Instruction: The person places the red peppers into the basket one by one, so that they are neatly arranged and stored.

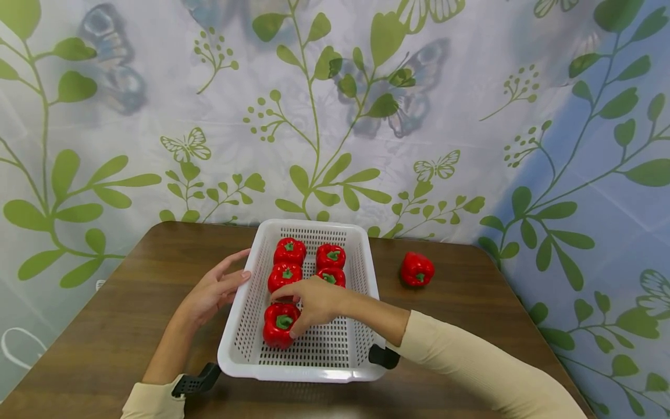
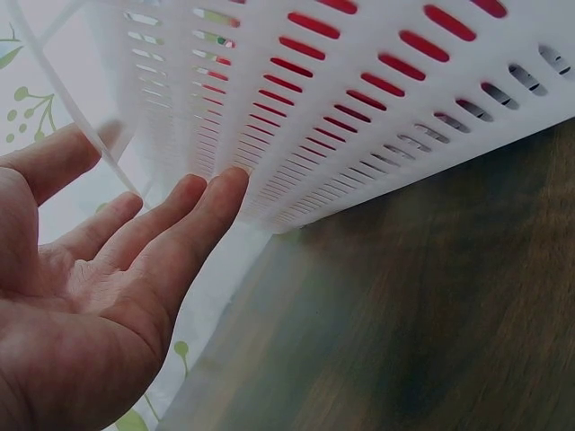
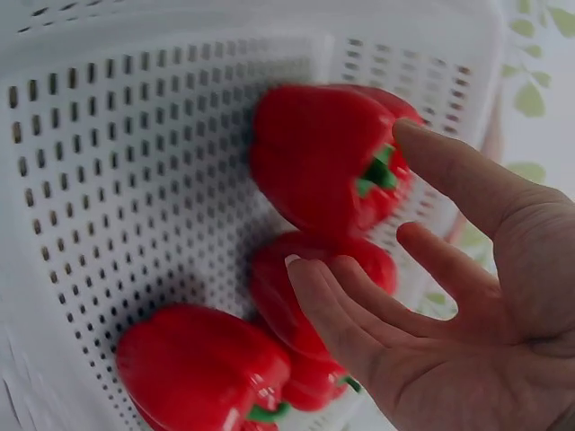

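Observation:
A white perforated plastic basket [image 1: 300,373] stands on the table with several red bell peppers in it, set in two rows. My right hand [image 1: 320,299] is inside it, over the nearest bell pepper [image 1: 276,327] of the left row. In the right wrist view, its thumb is at the stem side of that bell pepper [image 3: 310,157], and the other fingers extend loosely over a neighbouring bell pepper [image 3: 287,287]. My left hand [image 1: 209,291] is at the basket's left side. Its fairly straight fingers [image 2: 193,229] touch the outer wall, with the thumb by the rim.
Another red bell pepper [image 1: 417,269] lies on the brown wooden table [image 1: 450,331], right of the basket. A patterned curtain [image 1: 335,116] with leaves and butterflies hangs behind the table. A black band [image 1: 196,381] is on the left wrist.

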`<state>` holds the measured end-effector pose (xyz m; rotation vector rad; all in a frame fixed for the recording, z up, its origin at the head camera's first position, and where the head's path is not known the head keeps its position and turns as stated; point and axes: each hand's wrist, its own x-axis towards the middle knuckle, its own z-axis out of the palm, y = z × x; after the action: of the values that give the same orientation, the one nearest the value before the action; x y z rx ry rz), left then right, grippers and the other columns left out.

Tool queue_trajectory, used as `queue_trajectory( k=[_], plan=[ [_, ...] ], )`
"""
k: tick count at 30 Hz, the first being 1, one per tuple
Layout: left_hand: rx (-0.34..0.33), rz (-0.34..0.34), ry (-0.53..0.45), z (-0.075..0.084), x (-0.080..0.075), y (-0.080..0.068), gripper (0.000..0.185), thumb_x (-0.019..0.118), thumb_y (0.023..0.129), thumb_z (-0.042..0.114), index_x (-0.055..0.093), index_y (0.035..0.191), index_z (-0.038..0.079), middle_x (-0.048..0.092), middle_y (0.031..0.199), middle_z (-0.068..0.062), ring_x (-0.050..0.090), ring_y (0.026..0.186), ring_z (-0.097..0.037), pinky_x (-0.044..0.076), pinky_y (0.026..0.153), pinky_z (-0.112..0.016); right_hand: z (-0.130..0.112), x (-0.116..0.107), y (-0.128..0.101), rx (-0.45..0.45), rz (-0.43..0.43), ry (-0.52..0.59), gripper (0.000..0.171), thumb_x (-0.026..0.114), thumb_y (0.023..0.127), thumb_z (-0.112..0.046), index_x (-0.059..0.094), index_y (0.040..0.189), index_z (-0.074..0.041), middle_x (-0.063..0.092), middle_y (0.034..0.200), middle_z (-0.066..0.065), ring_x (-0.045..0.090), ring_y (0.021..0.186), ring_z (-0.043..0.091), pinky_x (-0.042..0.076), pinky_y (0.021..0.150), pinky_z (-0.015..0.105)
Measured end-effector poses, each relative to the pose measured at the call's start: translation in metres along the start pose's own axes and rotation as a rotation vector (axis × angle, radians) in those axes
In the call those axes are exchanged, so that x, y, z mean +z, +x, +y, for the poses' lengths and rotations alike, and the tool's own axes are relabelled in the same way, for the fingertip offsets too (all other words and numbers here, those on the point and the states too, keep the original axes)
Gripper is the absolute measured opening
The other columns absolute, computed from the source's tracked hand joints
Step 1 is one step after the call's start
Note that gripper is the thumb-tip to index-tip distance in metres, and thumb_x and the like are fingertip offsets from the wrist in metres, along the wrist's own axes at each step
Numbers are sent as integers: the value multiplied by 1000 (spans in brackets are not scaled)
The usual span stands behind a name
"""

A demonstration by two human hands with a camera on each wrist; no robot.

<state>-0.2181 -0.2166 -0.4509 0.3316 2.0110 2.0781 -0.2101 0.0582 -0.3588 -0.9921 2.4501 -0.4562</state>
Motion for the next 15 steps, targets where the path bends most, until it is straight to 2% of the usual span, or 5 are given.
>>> queue_trajectory(
  k=[4,6,11,15],
  plan=[
    [0,4,-8,0,1,0,62,54,105,20,24,160,17,65,134,-15,73,107,-29,61,86,-48,1,-11,-7,-16,63,17,69,88,77,-27,61,140,-27,68,125,3,61,98,12,55,72,20],
    [0,4,-17,0,1,0,62,54,105,19,24,160,16,66,133,-13,73,106,-29,62,86,-47,2,-17,-11,-26,98,43,68,88,77,-27,61,140,-24,69,124,4,62,96,13,55,70,19],
    [0,-2,-30,0,1,-1,63,54,105,18,24,160,15,66,133,-11,73,106,-29,62,85,-47,10,-30,-24,-46,169,133,65,86,79,-26,61,140,-22,69,122,7,65,104,23,57,75,25],
    [2,-9,-34,0,1,-1,62,54,105,18,24,160,16,66,134,-10,73,106,-29,62,86,-47,20,-40,-35,-29,228,186,63,85,81,-25,60,140,-24,67,123,6,63,110,26,58,82,31]
  ],
)
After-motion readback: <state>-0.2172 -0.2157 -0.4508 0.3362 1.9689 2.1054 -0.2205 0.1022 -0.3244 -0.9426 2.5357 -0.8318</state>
